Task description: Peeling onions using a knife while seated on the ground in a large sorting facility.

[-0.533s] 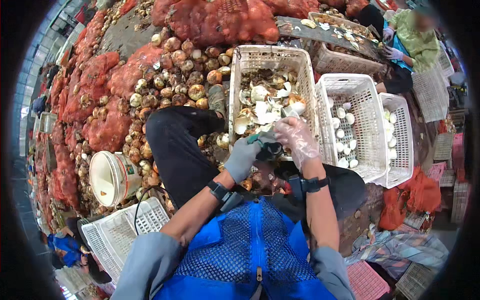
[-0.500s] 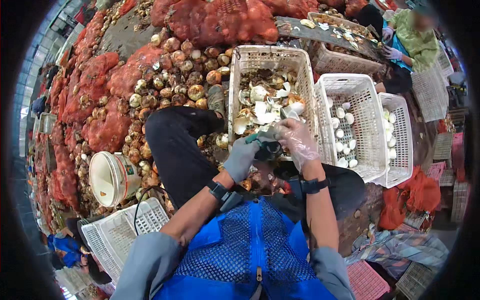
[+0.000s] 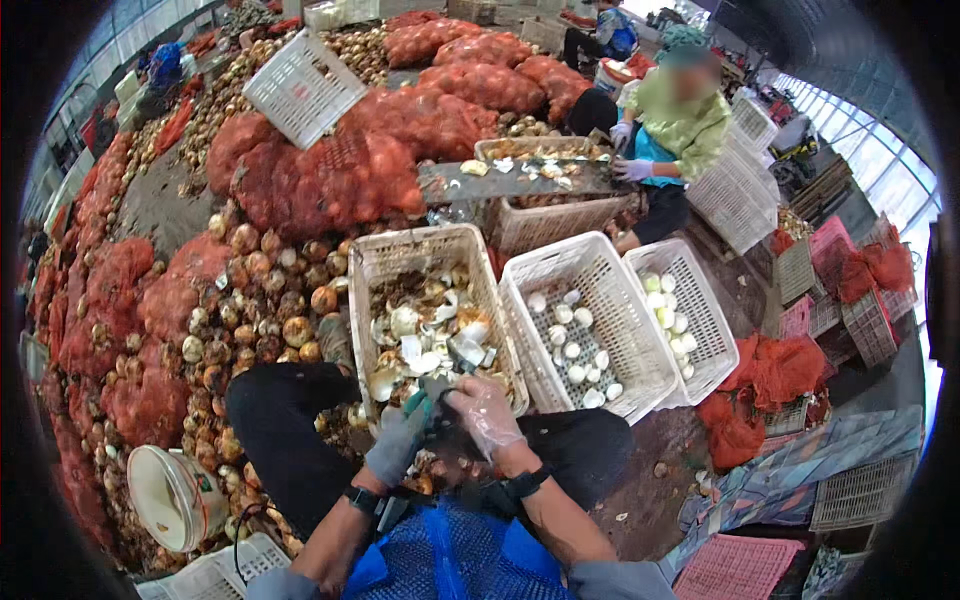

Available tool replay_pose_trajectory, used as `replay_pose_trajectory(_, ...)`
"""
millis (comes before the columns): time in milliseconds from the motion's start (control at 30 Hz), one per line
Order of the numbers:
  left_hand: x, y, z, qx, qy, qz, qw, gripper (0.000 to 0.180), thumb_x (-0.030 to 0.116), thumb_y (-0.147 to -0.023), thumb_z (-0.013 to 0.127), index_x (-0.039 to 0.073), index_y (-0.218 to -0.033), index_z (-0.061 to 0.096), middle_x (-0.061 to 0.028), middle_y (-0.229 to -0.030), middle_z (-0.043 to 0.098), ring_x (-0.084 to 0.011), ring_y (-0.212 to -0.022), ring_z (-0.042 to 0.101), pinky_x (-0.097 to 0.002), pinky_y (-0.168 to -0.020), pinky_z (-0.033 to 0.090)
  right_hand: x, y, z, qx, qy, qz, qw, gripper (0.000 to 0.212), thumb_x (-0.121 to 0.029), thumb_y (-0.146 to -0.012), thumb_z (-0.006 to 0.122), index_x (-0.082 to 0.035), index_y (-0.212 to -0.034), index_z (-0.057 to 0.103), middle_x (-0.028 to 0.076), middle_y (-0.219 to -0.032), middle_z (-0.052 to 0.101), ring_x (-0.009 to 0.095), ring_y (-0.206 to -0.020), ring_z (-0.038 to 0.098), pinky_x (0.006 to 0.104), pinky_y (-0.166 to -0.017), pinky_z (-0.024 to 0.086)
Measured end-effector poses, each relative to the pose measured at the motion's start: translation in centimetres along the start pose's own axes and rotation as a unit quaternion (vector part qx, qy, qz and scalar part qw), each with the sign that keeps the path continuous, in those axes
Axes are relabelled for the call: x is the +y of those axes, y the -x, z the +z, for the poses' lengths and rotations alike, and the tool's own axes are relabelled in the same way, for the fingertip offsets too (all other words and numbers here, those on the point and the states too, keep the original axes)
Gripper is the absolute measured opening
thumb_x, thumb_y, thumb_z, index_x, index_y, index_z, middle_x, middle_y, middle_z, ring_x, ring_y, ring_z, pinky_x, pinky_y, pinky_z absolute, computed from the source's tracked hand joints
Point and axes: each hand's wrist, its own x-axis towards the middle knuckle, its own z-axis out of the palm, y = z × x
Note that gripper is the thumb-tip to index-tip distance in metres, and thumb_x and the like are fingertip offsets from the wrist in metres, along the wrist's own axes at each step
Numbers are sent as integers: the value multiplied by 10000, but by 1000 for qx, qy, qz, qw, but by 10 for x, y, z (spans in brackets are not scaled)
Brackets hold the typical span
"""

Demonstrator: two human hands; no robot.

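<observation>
Grey cloth covers the left hand (image 3: pixel 394 445), whose fingers are curled around a small dark object with a green edge (image 3: pixel 436 392), held between both hands. The right hand (image 3: pixel 487 414), in a clear plastic glove, meets it from the right with bent fingers; whether it pinches anything cannot be told. Since half a second ago the view has lifted and swung right, yet both hands remain together at the near end of the dirt-stained cream lattice crate (image 3: pixel 420 250), so the handwork seems uninterrupted.

White and brown peelings (image 3: pixel 412 350) litter that crate; in the white lattice crate (image 3: pixel 565 262) to its right lie smooth white rounded pieces (image 3: pixel 577 373). Loose brown-skinned round bulbs (image 3: pixel 297 331) cover the ground at left, with bulging red mesh sacks (image 3: pixel 330 190) beyond. Dark grey floor (image 3: pixel 650 505) shows near right. Farther off, a co-worker in a pale green top (image 3: pixel 700 130) sits; tall windows (image 3: pixel 870 130) line the far right.
</observation>
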Motion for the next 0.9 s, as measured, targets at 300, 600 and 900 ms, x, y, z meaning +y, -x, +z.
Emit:
replay_pose_trajectory(300,-5,-7,13,44,176,-247,952,329,242,-1058,681,-16,-1226,798,-33,-1045,796,-111,-878,683,-308,-787,564,35,10,5,-52,-164,62,983,185,-62,-998,689,44,-1142,734,66,-961,764,158,-955,714,342,-881,577)
replay_pose_trajectory(600,-15,-8,16,222,35,-239,945,279,148,-978,693,28,-1197,818,-122,-987,831,-208,-859,777,-355,-803,615,5,25,6,-77,209,-242,944,143,-89,-951,643,-44,-1056,728,145,-1000,758,364,-964,741,456,-863,600)
replay_pose_trajectory(900,-24,4,38,159,-387,-74,905,282,327,-960,721,212,-1211,784,-152,-896,768,-394,-873,752,-561,-749,572,31,-11,19,-94,226,-39,969,223,-196,-918,673,5,-841,729,241,-886,766,376,-832,777,473,-733,622)
